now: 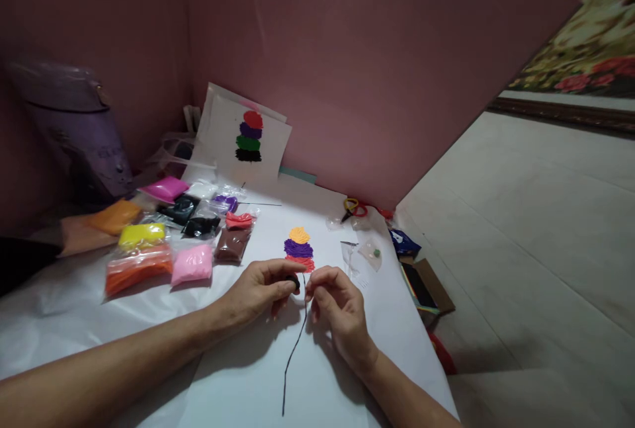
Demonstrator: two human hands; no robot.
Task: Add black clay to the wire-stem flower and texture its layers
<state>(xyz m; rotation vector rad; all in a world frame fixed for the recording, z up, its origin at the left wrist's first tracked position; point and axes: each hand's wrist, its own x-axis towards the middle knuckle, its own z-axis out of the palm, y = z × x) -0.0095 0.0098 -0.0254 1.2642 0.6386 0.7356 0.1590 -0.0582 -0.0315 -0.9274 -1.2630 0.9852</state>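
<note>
On a white sheet point(347, 362) lies a stack of flat clay patches: orange on top, purple, then red point(299, 249). A thin black line point(294, 348) runs from below it toward me. My left hand point(260, 289) pinches a small lump of black clay point(294, 280) between thumb and fingers, just under the red patch. My right hand point(337, 305) sits beside it, fingertips pinched together at the top of the black line, touching or nearly touching the lump.
Several bags of coloured clay point(191, 264) lie to the left. A white card with red, purple, green and black patches point(249, 137) leans on the pink wall. Scissors point(353, 208) and small plastic bags point(370, 253) lie right of the stack. A box point(426, 289) sits on the floor.
</note>
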